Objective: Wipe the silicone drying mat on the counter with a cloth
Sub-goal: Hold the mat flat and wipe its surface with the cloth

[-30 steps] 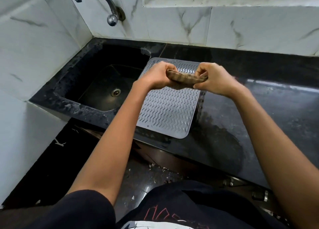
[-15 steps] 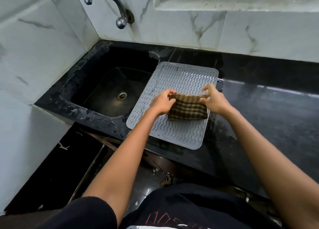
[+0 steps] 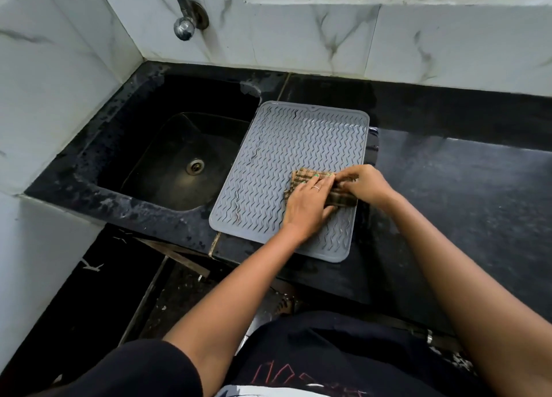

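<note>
A grey silicone drying mat [image 3: 283, 157] with wavy ridges lies on the black counter [image 3: 463, 193], its left part overhanging the sink edge. A folded brown checked cloth [image 3: 301, 177] rests on the mat's right half. My left hand [image 3: 307, 205] lies flat on the cloth, fingers stretched over it. My right hand [image 3: 363, 184] grips the cloth's right side with bent fingers, near the mat's right edge. Both hands hide most of the cloth.
A black sink [image 3: 179, 163] with a metal drain [image 3: 195, 166] sits left of the mat. A chrome tap [image 3: 183, 23] juts from the marble-tiled wall [image 3: 328, 38] above it. The counter's front edge runs just below the mat.
The cloth was twisted between both fists above the mat, then held spread out; now it lies pressed down on the mat under both hands.
</note>
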Available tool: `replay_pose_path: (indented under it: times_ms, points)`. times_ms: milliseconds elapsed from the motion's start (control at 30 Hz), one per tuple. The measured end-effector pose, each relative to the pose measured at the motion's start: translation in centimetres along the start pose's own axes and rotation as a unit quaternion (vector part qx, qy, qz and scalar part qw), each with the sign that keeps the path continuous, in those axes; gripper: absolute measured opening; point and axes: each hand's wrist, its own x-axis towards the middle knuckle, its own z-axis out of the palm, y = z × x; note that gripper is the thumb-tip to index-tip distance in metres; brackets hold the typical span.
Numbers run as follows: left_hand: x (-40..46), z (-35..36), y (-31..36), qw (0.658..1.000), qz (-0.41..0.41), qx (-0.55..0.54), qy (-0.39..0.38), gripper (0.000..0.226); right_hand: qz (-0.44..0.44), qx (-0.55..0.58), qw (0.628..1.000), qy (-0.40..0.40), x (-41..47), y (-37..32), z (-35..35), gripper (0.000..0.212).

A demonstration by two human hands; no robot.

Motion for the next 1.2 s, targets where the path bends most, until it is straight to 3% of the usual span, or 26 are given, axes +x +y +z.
replay_pose_path:
  times_ms: [100, 200, 267, 333, 400, 467, 600, 700, 800, 900, 1000, 1100, 1200]
  points:
    - [0.3, 0.1, 0.3, 0.995, -0.013, -0.001, 0.1, 0.035, 0.067, 0.175, 0.982, 0.032, -0.2, 0.2, -0.6, 0.04]
    - [1.6, -1.8, 1.2, 0.967, -0.16, -0.182, 0.08, 0.022, 0.073, 0.197, 0.964, 0.165, -1.1, -0.2, -0.8, 0.036]
    - [2.9, -3.2, 1.1, 0.923, -0.265, -0.272, 0.064, 0.028, 0.034, 0.155, 0.959, 0.235, -1.9, -1.0, -0.4, 0.035]
    - [3.8, -4.4, 0.7, 0.864, -0.341, -0.368, 0.049, 0.031, -0.046, 0.082, 0.971, 0.219, -2.3, -2.0, 1.0, 0.041]
    - [4.4, -5.7, 0.3, 0.77, -0.373, -0.518, 0.005, 0.033, -0.099, 0.054, 0.98, 0.161, -2.1, -3.2, 3.2, 0.051]
    - [4.4, -7.0, 0.2, 0.682, -0.354, -0.638, -0.058, 0.048, -0.093, 0.062, 0.986, 0.126, -1.9, -4.1, 5.1, 0.063]
    - [4.7, -7.6, -1.9, 0.66, -0.319, -0.667, -0.133, 0.071, -0.04, 0.111, 0.987, 0.111, -0.8, -4.7, 5.9, 0.066]
    - [5.4, -7.4, -3.6, 0.683, -0.308, -0.639, -0.174, 0.073, -0.015, 0.207, 0.971, 0.117, 0.1, -5.4, 5.5, 0.055]
    - [6.3, -7.1, -4.4, 0.734, -0.298, -0.591, -0.152, 0.047, 0.041, 0.307, 0.941, 0.136, 0.5, -5.6, 4.7, 0.056]
    - [8.3, -5.0, -5.8, 0.833, -0.277, -0.476, -0.056, 0.028, 0.102, 0.372, 0.903, 0.186, 0.8, -5.1, 3.9, 0.053]
    - [11.7, -3.0, -6.7, 0.9, -0.261, -0.348, -0.034, 0.034, 0.132, 0.384, 0.88, 0.245, 1.7, -4.9, 2.8, 0.051]
    - [16.0, -0.9, -8.2, 0.954, -0.181, -0.231, -0.066, 0.049, 0.118, 0.348, 0.89, 0.271, 4.5, -5.5, 1.1, 0.054]
    - [18.5, 1.3, -11.0, 0.983, -0.148, -0.095, -0.055, 0.058, 0.064, 0.234, 0.936, 0.255, 8.7, -6.1, -0.1, 0.06]
